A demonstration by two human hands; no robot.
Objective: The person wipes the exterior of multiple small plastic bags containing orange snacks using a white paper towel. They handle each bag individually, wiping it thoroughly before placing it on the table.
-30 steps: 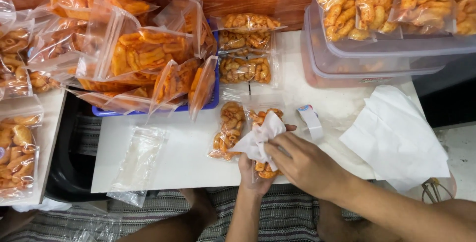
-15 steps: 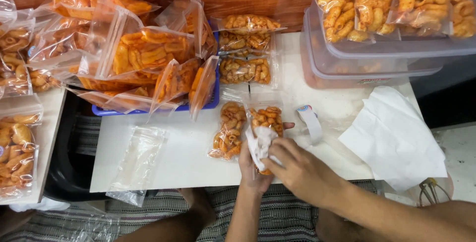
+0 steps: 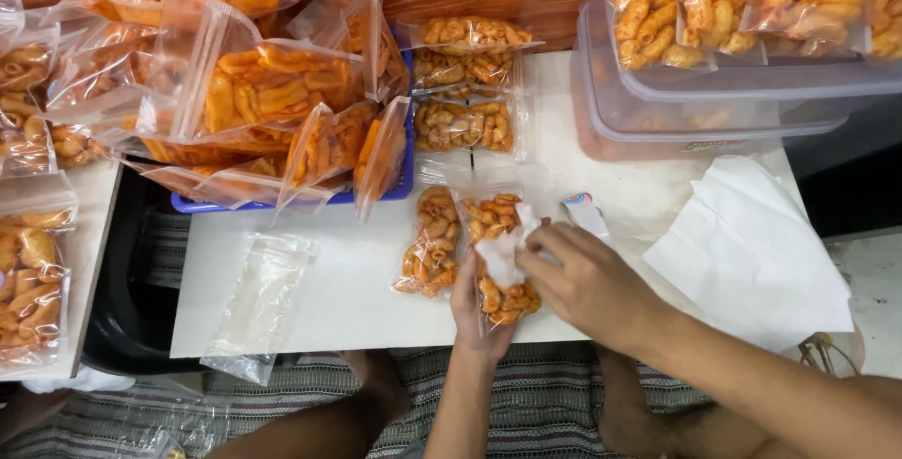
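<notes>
On the white table (image 3: 357, 280), left hand (image 3: 474, 304) holds the light, slippery snack bag (image 3: 503, 262) from below; right hand (image 3: 587, 280) fingers pinch a tissue (image 3: 498, 254); grip edges, contents seem fragile.

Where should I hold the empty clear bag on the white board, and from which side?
Pinch the empty bag at its lower end, which hangs over the board's near edge. Come from the near side: fingers can likely close above and below it there, while the rest lies flat.

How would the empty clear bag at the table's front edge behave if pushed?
The empty clear bag looks thin and flat, so probably very light and floppy. It overhangs the white table edge, so a push could slide it off.
</notes>
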